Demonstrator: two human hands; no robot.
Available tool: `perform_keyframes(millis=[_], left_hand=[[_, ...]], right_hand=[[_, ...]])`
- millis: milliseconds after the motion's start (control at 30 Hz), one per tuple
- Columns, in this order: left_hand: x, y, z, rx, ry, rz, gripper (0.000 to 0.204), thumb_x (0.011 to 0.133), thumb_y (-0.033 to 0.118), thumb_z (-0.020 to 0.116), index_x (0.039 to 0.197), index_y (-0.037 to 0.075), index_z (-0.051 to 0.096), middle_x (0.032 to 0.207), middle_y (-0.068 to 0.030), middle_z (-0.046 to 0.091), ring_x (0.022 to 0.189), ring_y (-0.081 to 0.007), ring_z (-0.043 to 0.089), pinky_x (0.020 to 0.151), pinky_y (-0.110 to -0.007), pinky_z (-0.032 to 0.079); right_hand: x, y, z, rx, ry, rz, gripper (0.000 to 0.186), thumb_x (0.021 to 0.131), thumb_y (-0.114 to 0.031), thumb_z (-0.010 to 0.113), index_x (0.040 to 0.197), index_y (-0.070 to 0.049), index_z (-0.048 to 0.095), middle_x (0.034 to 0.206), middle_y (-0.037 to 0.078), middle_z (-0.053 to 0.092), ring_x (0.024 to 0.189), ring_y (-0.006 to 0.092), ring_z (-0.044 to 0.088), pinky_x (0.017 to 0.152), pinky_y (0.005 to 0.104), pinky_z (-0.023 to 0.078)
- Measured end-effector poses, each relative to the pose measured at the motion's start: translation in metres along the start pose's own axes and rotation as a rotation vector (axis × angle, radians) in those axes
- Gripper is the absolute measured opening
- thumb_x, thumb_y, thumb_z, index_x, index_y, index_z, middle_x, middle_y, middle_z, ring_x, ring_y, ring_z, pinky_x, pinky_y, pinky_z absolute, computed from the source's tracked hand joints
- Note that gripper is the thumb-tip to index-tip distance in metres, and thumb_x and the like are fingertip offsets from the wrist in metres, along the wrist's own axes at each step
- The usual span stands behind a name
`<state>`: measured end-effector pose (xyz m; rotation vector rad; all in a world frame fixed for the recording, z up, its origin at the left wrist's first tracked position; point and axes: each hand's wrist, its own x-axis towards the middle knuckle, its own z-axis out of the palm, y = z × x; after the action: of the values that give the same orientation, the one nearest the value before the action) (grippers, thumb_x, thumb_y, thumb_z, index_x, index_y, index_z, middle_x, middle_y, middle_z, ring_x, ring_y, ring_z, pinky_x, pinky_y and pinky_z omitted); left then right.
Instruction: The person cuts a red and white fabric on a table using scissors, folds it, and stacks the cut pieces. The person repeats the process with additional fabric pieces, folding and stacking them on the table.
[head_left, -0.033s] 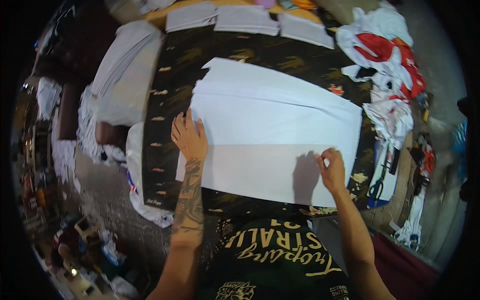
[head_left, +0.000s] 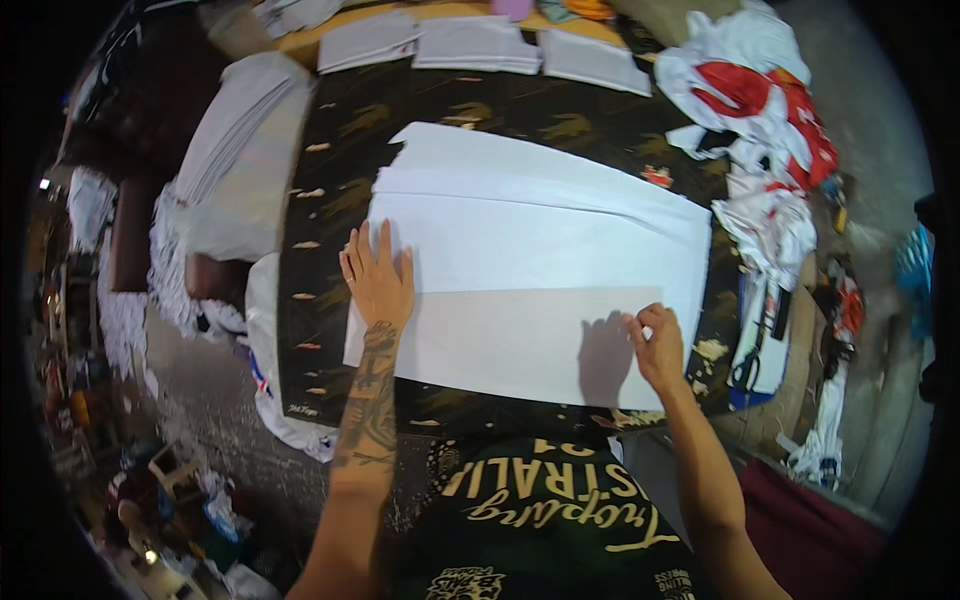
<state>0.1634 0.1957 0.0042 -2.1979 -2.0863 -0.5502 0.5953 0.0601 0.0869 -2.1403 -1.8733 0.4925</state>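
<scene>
A broad sheet of white cloth (head_left: 530, 240) lies across a dark patterned table, with some creases along its far part. Over its near half is a flat, slightly greyer rectangular piece (head_left: 500, 345); I cannot tell whether it is paper or cloth. My left hand (head_left: 378, 282) rests flat on the left edge of the cloth, fingers spread. Above the right end of the greyer piece, my right hand (head_left: 656, 345) is closed in a pinch, its shadow falling on the piece to its left. Whatever its fingertips may hold is too small to make out.
Folded white cloth stacks (head_left: 475, 45) line the far table edge. Left of the dark table (head_left: 330, 200) lies a layered white pile (head_left: 235, 130). Red and white garments (head_left: 740, 90) heap at the far right, with black-handled scissors (head_left: 746, 371) nearer. Yellowish scraps (head_left: 710, 349) dot the table.
The whole view has shifted slightly left. My left hand has slid a little rightward on the cloth. The right hand keeps its pinch at nearly the same spot.
</scene>
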Motion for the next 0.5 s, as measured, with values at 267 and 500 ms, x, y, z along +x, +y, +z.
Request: perform_keyframes(millis=[267,500], left_hand=[[0.002,-0.005,-0.012,0.224,-0.133,-0.002,0.075,0.109,0.054,0.053,0.173,0.022,0.032,0.179,-0.0167,0.025,0.165,-0.0463,0.014,0.124,-0.079,0.008],[0.009,0.187,0.032,-0.408,-0.302,0.495,0.049,0.094,0.023,0.075,0.141,0.012,0.063,0.139,-0.0141,0.057,0.132,-0.0350,0.052,0.110,-0.052,0.041]], right_hand=[[-0.149,0.058,0.025,0.161,0.225,0.716,0.048,0.087,-0.032,0.088,0.118,-0.002,0.067,0.117,0.021,0.066,0.108,0.0396,0.066,0.093,0.0474,0.053],[-0.140,0.059,0.019,0.187,-0.062,0.673,0.035,0.090,-0.028,0.085,0.104,-0.001,0.068,0.084,0.018,0.072,0.077,0.0376,0.070,0.073,0.0480,0.055]])
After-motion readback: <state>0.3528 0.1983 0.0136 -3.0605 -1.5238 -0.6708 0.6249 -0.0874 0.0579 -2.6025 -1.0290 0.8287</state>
